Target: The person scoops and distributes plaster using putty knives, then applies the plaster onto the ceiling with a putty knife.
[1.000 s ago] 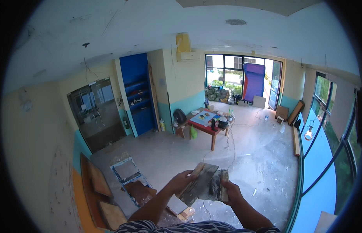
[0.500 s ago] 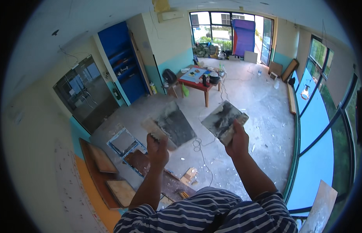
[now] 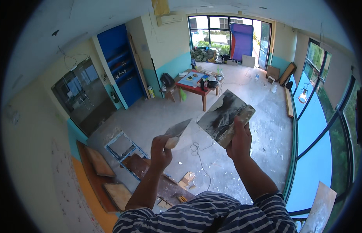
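My left hand is closed around the wooden handle of a putty knife, whose flat metal blade points up and to the right. My right hand grips the lower edge of a rectangular plaster board, smeared grey and white and tilted with its face toward me. The knife's blade tip is close to the board's left corner but apart from it. Both arms are raised in front of my striped shirt, high above the floor.
Below lies a dusty concrete floor with a coiled cable, a metal scaffold frame and wooden planks at left. A red table with clutter stands farther off. Blue shelving lines the left wall; windows run along the right.
The knife and board were together a second ago, then my hands rose and spread. Now the left hand has turned the blade toward the board, and the view tilted slightly.
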`<state>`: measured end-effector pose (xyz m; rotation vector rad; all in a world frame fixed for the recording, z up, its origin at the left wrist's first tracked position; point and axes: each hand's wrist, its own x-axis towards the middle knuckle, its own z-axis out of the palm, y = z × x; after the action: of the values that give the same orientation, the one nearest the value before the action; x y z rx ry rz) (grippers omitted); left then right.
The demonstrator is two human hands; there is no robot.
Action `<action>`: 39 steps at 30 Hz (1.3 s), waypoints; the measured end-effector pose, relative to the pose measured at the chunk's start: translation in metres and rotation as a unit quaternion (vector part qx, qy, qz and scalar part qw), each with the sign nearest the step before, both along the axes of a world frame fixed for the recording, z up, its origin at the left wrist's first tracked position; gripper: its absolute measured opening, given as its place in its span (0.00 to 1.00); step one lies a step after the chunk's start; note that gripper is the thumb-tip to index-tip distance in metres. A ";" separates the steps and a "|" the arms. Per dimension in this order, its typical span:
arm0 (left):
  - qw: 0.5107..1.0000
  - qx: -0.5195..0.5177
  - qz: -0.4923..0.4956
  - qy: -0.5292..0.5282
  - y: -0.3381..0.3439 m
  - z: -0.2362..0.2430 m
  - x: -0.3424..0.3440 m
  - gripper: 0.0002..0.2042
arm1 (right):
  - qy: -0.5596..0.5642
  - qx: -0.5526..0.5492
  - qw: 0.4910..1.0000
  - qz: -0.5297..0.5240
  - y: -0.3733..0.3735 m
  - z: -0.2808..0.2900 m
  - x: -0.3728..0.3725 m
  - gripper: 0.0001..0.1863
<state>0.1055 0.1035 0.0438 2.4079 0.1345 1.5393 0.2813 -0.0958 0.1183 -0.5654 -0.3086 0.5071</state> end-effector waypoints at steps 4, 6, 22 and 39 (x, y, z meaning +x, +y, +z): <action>0.992 0.126 0.028 -0.017 0.001 0.034 0.002 0.22 | -0.131 -0.035 0.982 -0.129 0.011 0.010 -0.006 0.20; 0.987 0.154 0.032 -0.021 0.004 0.051 0.012 0.23 | -0.184 -0.051 0.970 -0.147 0.015 0.017 -0.013 0.21; 0.915 0.227 0.152 -0.298 0.116 0.275 0.045 0.12 | -0.449 -0.415 0.789 -0.061 -0.016 0.016 -0.031 0.25; 0.834 0.193 0.434 -0.283 0.213 0.592 -0.007 0.18 | -0.292 -0.430 0.790 -0.325 -0.170 -0.102 0.051 0.24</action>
<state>0.0984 0.3166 0.6358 2.0961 0.9816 2.8502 0.3322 -0.2660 0.0164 -1.6692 -0.4344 -0.2721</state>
